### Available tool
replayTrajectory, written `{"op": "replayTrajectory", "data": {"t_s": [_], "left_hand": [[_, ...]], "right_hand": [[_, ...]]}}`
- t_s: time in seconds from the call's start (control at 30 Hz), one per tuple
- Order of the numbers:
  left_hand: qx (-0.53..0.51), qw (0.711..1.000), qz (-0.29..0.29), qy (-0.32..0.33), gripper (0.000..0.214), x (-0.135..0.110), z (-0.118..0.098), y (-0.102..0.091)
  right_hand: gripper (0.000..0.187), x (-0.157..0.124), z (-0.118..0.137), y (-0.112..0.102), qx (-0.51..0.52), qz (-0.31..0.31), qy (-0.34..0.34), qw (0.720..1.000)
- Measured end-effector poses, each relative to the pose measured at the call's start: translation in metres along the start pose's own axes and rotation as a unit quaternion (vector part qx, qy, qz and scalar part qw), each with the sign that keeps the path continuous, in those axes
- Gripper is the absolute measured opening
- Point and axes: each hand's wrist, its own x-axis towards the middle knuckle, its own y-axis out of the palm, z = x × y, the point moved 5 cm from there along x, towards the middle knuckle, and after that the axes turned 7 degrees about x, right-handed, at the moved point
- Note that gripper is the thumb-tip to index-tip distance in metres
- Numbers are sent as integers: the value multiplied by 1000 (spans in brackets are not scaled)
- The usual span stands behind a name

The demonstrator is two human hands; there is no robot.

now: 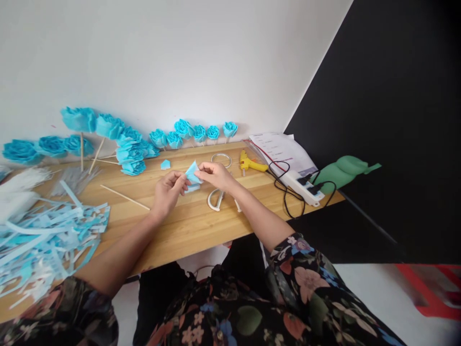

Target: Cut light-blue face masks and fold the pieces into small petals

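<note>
Between my two hands is a light blue paper piece (192, 172), folded or creased, held up over the wooden table. My left hand (168, 191) pinches its left edge between thumb and fingers. On the upper right side of the same piece, my right hand (215, 175) has a pinch grip. Just under it, more pale blue paper (192, 188) shows, partly hidden by the fingers. White-handled scissors (215, 201) lie below my right wrist, which covers part of them. A small blue paper scrap (165, 165) rests on the table behind my left hand.
Blue paper roses (184, 129) on sticks line the wall. Paper strips (54, 240) heap at left, near a thin stick (124, 197). A metal ring (222, 159), yellow glue gun (251, 162), power strip (304, 187) with black cords, papers (288, 151) and a green wrapped roll (344, 171) sit rightward.
</note>
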Motion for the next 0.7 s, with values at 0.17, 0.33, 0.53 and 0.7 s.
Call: {"op": "replayTrajectory", "data": {"t_s": [0.17, 0.33, 0.53, 0.7], "left_hand": [[1, 1000, 18, -7, 45, 1, 1, 0], [10, 999, 47, -23, 47, 0, 5, 6], [-15, 998, 45, -35, 44, 1, 5, 7], [-102, 992, 40, -56, 39, 4, 6, 5]], "right_hand": [[31, 0, -1, 1, -18, 0, -2, 1000], [32, -1, -2, 4, -22, 20, 0, 1000], [33, -1, -3, 5, 10, 24, 3, 1000], [33, 1, -3, 1, 28, -13, -28, 999]]}}
